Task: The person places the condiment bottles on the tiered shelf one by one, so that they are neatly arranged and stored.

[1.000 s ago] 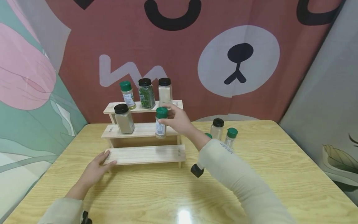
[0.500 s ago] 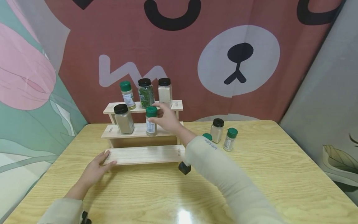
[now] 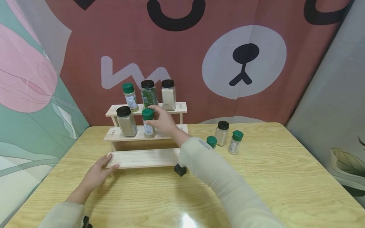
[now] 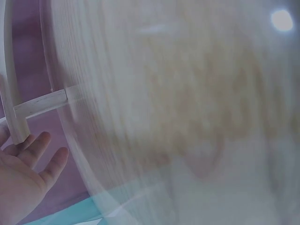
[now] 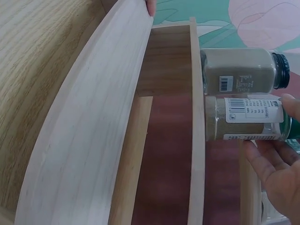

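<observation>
My right hand pinches a green-capped spice jar near its cap, upright at the middle tier of a three-tier wooden rack. In the right wrist view the labelled jar is beside a black-capped jar of light brown powder, which stands on the same tier. At the front tier's left end, my left hand grips the board between thumb and fingers; in the left wrist view the fingers reach around the board's end. On the top tier stand a green-capped jar, a jar of green flakes and a black-capped jar.
Right of the rack, on the wooden table, stand a black-capped jar and a green-capped jar. Another green cap shows partly behind the right sleeve. A patterned curtain hangs behind the table.
My right hand has carried the green-capped jar leftward along the middle tier, closer to the black-capped powder jar. The left hand keeps its place on the front board.
</observation>
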The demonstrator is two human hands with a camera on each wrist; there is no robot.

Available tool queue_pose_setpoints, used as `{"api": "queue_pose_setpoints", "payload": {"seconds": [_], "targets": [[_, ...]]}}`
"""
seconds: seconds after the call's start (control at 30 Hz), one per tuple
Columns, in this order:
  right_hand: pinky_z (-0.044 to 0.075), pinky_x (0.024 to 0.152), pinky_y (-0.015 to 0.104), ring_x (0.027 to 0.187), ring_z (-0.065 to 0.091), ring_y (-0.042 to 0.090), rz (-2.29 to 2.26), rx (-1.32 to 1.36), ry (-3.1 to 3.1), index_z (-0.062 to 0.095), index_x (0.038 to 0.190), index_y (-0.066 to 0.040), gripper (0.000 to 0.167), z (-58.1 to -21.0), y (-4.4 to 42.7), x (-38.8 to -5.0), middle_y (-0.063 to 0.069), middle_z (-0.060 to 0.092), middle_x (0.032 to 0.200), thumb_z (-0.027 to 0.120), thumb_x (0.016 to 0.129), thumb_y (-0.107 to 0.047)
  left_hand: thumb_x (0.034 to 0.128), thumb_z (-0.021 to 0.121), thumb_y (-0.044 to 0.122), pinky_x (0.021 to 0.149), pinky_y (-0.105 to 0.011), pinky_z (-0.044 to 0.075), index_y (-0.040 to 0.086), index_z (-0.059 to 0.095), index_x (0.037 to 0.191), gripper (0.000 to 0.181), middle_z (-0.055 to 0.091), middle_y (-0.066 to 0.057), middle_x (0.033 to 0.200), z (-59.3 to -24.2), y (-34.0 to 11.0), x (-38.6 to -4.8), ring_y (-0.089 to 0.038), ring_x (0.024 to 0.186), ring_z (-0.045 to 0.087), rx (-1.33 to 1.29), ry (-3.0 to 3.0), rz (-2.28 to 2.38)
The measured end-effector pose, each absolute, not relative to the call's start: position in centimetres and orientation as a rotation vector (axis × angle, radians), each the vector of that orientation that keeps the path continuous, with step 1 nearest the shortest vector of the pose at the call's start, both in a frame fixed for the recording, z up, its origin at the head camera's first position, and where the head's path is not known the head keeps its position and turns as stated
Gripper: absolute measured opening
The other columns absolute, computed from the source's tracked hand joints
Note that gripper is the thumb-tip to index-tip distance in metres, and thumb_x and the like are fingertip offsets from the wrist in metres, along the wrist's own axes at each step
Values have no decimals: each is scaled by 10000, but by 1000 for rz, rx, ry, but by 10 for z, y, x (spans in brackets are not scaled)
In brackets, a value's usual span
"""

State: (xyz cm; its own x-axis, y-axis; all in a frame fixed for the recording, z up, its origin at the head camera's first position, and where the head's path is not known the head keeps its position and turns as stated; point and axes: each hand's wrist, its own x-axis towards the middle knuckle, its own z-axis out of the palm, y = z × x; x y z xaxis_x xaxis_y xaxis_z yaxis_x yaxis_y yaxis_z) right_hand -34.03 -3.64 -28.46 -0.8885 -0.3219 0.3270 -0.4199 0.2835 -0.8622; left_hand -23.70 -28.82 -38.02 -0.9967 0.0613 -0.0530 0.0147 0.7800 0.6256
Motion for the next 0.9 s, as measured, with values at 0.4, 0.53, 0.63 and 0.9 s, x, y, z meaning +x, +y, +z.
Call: {"api": "queue_pose_setpoints", "payload": {"seconds": [0.4,0.53,0.63,0.9], "targets": [[452,663,206,782,527,108,1657,711,-2416,472,1226,-118,546,-287,-43,-343,22,572,900,695,728,-136,810,457,543,936,-601,120,-43,158,1347,850,108,-318,1352,-383,-288,-238,-493,1201,99,64,2905,1005],[448,665,206,789,523,105,1649,716,-2423,469,1229,-122,547,-287,-45,-342,17,566,922,691,730,-144,812,456,542,935,-601,122,-46,161,1345,847,111,-320,1350,-383,-288,-237,-494,1199,103,68,2911,999],[448,661,211,799,519,103,1649,705,-2432,462,1236,-133,550,-287,-46,-340,13,562,929,687,735,-154,813,458,539,934,-601,125,-49,166,1343,843,116,-323,1347,-383,-288,-237,-496,1196,109,72,2917,996],[447,663,219,810,517,106,1658,696,-2424,461,1234,-138,548,-286,-47,-340,10,564,933,687,736,-167,817,470,521,936,-597,134,-58,177,1338,832,129,-329,1341,-382,-288,-237,-496,1195,117,93,2932,1000]]}}
